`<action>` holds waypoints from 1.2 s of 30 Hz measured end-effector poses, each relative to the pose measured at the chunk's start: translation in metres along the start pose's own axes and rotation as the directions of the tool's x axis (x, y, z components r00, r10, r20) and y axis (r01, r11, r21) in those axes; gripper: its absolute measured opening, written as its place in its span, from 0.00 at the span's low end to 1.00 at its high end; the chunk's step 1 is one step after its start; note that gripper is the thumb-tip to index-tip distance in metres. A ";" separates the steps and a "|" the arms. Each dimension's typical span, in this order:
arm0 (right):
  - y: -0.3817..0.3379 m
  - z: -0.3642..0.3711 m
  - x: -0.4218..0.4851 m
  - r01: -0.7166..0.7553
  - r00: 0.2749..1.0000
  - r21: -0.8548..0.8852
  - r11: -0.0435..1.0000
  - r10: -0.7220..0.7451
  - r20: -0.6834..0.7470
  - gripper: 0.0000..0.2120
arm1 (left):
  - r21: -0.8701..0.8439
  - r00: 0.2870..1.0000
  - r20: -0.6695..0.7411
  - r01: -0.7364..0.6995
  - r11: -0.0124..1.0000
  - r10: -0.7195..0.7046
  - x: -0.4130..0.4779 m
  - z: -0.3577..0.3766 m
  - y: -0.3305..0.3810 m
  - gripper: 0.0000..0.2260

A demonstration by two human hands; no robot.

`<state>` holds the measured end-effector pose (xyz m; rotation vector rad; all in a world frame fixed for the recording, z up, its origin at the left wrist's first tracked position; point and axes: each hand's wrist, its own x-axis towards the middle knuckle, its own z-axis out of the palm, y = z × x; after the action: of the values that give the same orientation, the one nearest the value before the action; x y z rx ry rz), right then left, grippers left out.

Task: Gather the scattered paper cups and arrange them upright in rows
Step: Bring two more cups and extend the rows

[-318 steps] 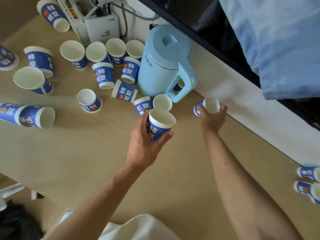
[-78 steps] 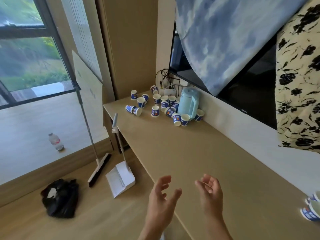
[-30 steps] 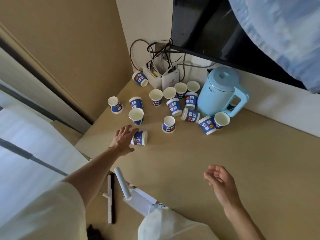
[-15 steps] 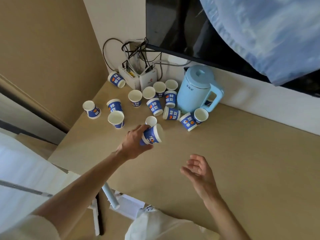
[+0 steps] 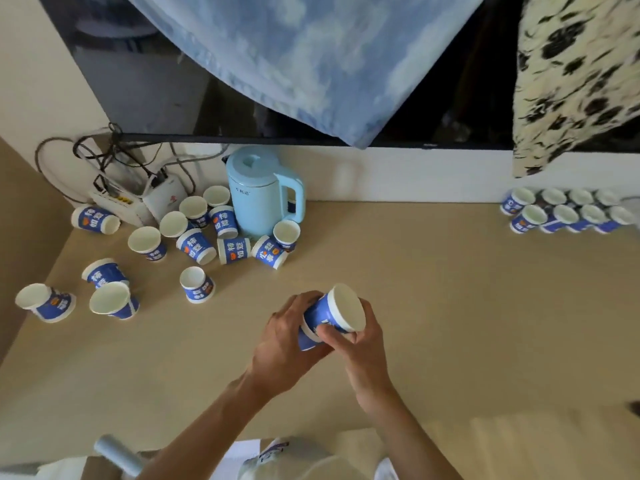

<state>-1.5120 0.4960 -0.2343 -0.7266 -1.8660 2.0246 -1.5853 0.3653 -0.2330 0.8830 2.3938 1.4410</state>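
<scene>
A white garment [image 5: 311,462] fills the bottom edge, with a grey tube [image 5: 117,452] poking up to its left. Just beyond, both hands meet over the tan table [image 5: 450,306] and share one blue-and-white cup [image 5: 341,311]. The left hand [image 5: 284,344] wraps its curled fingers round the cup's lower end. The right hand [image 5: 365,344] grips nearer the rim, thumb pressed on the blue side. The cup is off the table and tilted, with its open mouth turned up and to the right. A second white band shows low on its side; I cannot tell whether it is one cup or two nested.

Farther left, loose cups [image 5: 195,284] lie scattered, some standing and some tipped on their sides. They crowd up to a pale blue kettle [image 5: 258,192], and a few touch its base. Left of the kettle, a white router [image 5: 162,197] sits by the wall under tangled cables [image 5: 104,150].

At the far right, well apart from the scatter, cups stand upright in two rows [image 5: 564,214] by the wall.

Above hangs a dark TV [image 5: 156,81], partly draped by a blue cloth [image 5: 311,46] and a floral cloth [image 5: 575,74].
</scene>
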 end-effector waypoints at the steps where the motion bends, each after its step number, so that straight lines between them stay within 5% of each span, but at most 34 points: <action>1: -0.003 -0.010 -0.001 0.013 0.999 0.013 1.000 -0.012 -0.037 0.28 | 0.007 1.000 0.000 0.007 1.000 -0.007 0.000 0.008 0.005 0.33; 5: -0.020 -0.069 -0.006 0.059 0.987 0.109 0.992 -0.042 -0.157 0.27 | 0.020 0.996 -0.024 0.081 0.997 -0.080 -0.002 0.050 0.030 0.39; 20: -0.033 -0.367 -0.068 0.210 0.866 0.231 0.950 -0.071 -0.495 0.29 | -0.232 0.995 -0.050 0.077 0.970 -0.090 -0.020 0.297 0.191 0.32; 36: -0.016 -0.556 -0.037 0.125 0.795 0.099 0.987 -0.040 -0.605 0.24 | -0.338 0.981 -0.116 0.108 0.935 -0.156 0.068 0.450 0.260 0.30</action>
<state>-1.1806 0.9441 -0.2301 -1.0759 -1.3461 1.5790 -1.3309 0.8240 -0.2263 0.5437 2.1587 1.8312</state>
